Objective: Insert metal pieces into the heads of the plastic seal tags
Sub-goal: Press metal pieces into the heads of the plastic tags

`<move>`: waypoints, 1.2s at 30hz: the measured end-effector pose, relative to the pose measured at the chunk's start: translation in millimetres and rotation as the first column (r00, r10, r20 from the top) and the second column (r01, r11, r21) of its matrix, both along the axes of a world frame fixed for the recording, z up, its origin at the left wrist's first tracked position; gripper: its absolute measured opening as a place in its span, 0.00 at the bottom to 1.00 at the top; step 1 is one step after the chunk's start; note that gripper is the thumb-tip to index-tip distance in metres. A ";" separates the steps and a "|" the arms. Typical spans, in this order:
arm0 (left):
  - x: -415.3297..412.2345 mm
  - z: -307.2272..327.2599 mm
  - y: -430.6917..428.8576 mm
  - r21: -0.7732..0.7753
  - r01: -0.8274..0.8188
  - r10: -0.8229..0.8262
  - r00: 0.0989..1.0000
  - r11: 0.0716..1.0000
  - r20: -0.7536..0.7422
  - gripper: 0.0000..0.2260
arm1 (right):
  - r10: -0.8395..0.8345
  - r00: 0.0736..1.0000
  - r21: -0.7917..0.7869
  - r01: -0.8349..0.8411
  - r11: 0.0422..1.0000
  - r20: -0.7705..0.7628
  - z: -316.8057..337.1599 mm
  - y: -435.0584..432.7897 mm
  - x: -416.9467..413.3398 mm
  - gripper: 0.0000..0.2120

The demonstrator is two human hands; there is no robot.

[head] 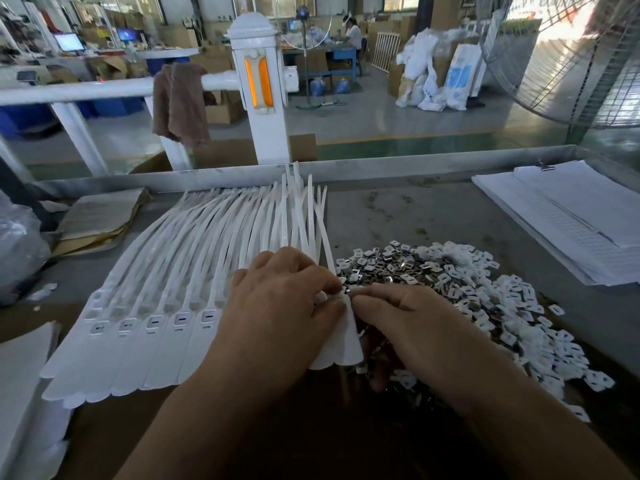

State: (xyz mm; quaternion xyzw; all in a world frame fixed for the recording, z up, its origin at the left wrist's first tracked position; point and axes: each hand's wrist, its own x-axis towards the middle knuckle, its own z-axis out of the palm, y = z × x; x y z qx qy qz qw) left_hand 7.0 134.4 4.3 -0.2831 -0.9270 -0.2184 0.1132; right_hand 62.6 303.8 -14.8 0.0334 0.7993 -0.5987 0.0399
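One seal tag (346, 344) is gripped by the left hand (280, 306); a metal piece (345, 289) is pinched at its head by the right hand (412, 327), beside the metal-piece heap (433, 271). Print on the paper stack (561, 216) cannot be read.

Forearms reach in from the near edge. The left hand (284, 306), fingers curled, pinches a seal tag (346, 330); the right hand's (415, 327) curled fingertips touch it.
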 end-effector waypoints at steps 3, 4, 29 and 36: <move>3.5 -0.7 -2.7 -0.024 0.003 -0.004 1.000 1.000 -0.031 0.11 | 0.040 0.994 -0.197 -0.019 0.980 0.101 -2.0 -3.7 -1.6 0.14; 5.8 -0.7 -4.8 -0.029 0.006 -0.007 0.999 1.000 -0.037 0.13 | 0.051 0.992 -0.261 -0.018 0.965 0.118 -2.5 -5.0 -2.1 0.14; 28.3 -3.8 -20.4 -0.158 0.127 -0.142 0.986 0.979 -0.088 0.25 | -0.075 0.994 -0.377 0.098 0.921 0.075 -21.0 -18.4 -18.7 0.15; 30.0 -12.8 -24.3 -0.090 0.162 -0.168 0.984 0.983 -0.065 0.14 | -0.179 0.982 -0.142 0.185 0.972 0.057 -21.2 -21.7 -23.6 0.18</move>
